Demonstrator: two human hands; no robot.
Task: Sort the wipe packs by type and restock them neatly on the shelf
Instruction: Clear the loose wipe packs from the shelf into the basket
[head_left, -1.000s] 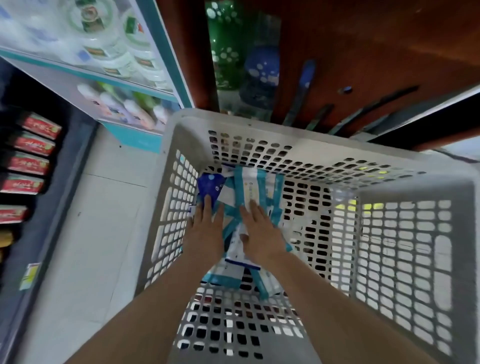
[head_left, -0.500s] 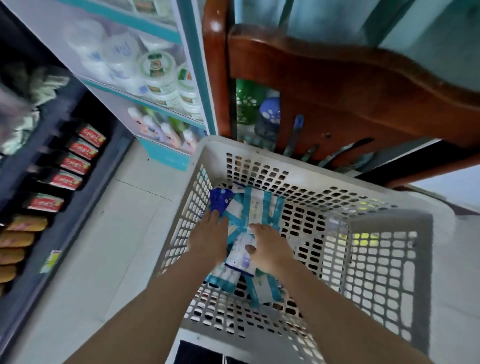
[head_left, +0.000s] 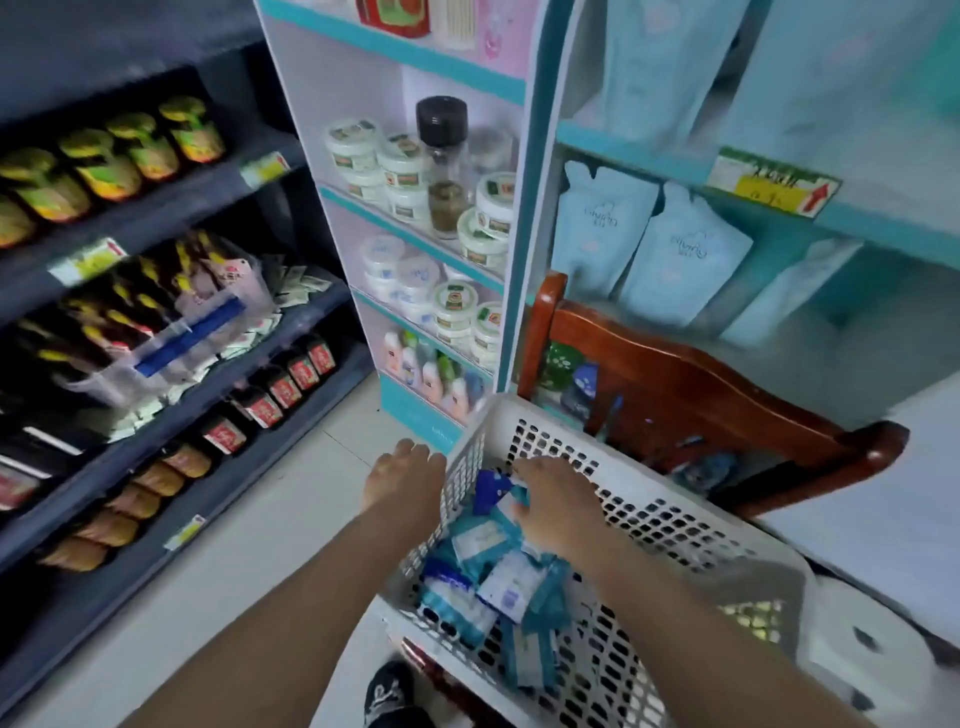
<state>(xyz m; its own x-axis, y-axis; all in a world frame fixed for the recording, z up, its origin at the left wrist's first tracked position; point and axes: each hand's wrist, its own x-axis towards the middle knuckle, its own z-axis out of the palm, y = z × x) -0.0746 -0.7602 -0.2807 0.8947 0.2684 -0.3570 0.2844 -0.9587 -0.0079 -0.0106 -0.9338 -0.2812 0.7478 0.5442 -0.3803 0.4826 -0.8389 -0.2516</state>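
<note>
The person's right hand (head_left: 558, 506) was inside the white perforated basket (head_left: 675, 525), lying over the wipe packs (head_left: 485, 545). These packs, teal and white, sat in a loose heap against the basket's left wall. A dark blue pack (head_left: 491, 486) lay at the far end of the heap, and the right fingers (head_left: 522, 470) bent down over it and touched it. The thumb was hidden, so it could not be told whether that grip pinched the pack or only rested on it.

The left hand (head_left: 402, 480) was outside the basket, just beside its left wall, with its back to the camera. Its fingers curled away out of view, so the state of its grip could not be told either.

The basket stood on a red-brown wooden chair (head_left: 701, 384). Behind the chair, a teal shelf (head_left: 883, 228) carried pale blue pouches (head_left: 680, 265). To the left of this, a narrow white shelf unit (head_left: 332, 104) held round white tubs (head_left: 454, 306). Further left, a dark shelf (head_left: 171, 208) held rows of packets. A black shoe (head_left: 389, 693) showed on the pale tiled floor (head_left: 249, 561), below the basket's near corner.
</note>
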